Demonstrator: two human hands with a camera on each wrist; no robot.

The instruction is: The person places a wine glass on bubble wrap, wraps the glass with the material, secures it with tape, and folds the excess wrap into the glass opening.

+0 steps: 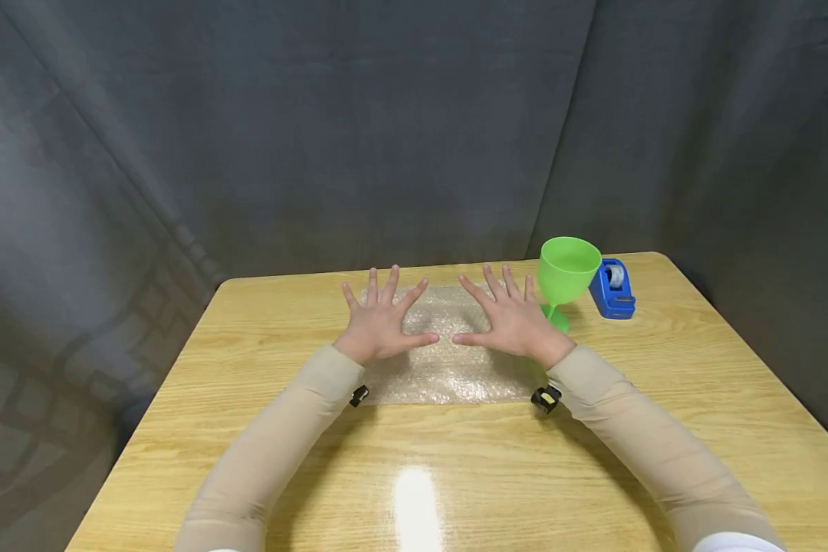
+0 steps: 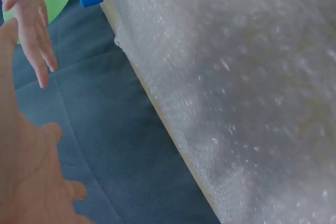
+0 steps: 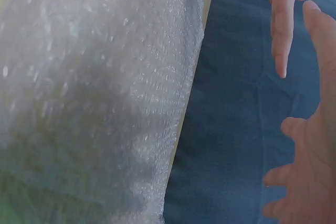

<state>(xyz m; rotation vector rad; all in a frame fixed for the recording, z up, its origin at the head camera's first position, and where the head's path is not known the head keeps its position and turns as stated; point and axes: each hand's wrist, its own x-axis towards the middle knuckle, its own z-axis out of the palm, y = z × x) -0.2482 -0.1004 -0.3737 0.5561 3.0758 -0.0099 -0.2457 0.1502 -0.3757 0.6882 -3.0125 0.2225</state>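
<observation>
Hovering over one sheet of bubble wrap [image 1: 448,376]: two bare hands, the left hand [image 1: 379,328] and the right hand [image 1: 515,322], fingers straight and splayed, neither gripping anything. Sheet: clear, dimpled plastic, roughly rectangular, spread on one wood-grain table [image 1: 497,483]. One goblet [image 1: 566,280]: green, smooth, round bowl on thin stem, upright just right of the right hand. One tape dispenser [image 1: 614,305]: blue, one whitish roll [image 1: 616,276], beside goblet. Behind: dark grey-blue cloth [image 1: 359,138], creased
</observation>
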